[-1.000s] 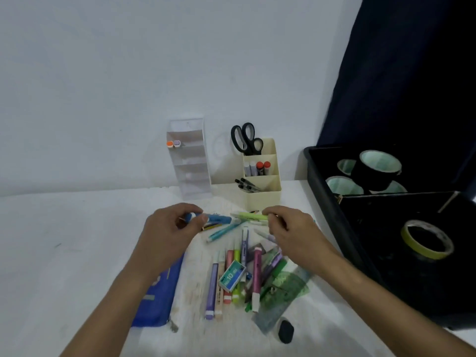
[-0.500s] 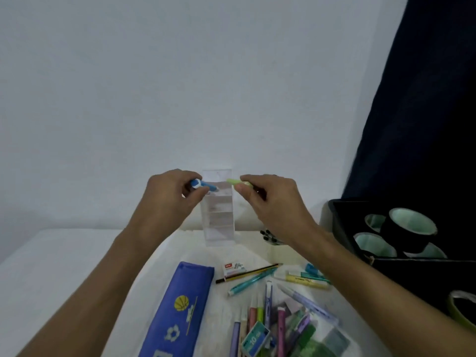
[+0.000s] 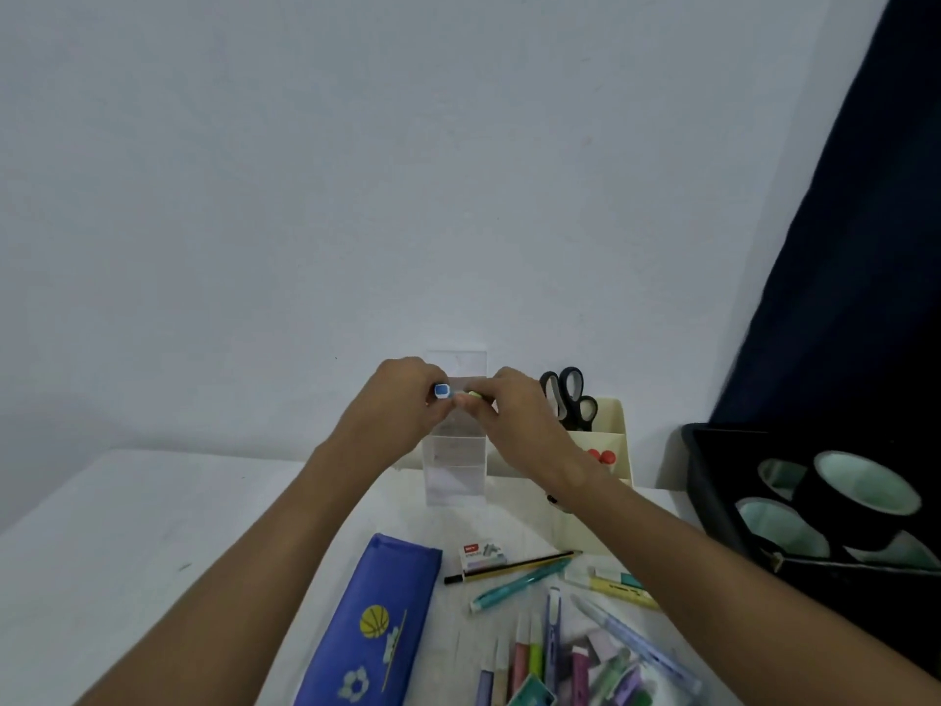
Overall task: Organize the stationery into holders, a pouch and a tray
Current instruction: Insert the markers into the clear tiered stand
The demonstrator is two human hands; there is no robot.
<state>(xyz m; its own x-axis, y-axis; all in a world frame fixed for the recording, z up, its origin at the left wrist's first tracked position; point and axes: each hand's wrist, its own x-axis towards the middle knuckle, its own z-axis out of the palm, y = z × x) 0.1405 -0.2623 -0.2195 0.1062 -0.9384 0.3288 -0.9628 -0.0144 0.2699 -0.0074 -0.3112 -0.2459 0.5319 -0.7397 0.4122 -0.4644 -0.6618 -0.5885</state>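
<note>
My left hand (image 3: 402,402) grips a blue marker (image 3: 442,391), its end cap facing me. My right hand (image 3: 514,407) pinches a light green marker (image 3: 474,395). Both are held at the upper slots of the clear tiered holder (image 3: 457,463) standing by the wall. A cream holder (image 3: 603,450) to its right has black scissors (image 3: 570,397) and red-capped items. A blue pouch (image 3: 369,626) lies flat in front. Loose pens and markers (image 3: 552,649) lie scattered at bottom right, with a pencil (image 3: 509,568) and a teal pen (image 3: 519,586).
A black tray (image 3: 713,491) at the right holds rolls of tape (image 3: 860,491). A small staples box (image 3: 481,555) sits beside the pouch. A dark curtain hangs at the far right. The white wall stands right behind the holders.
Both hands lifted the blue and green markers off the table pile and carried them forward to the clear holder. The camera view tilted up.
</note>
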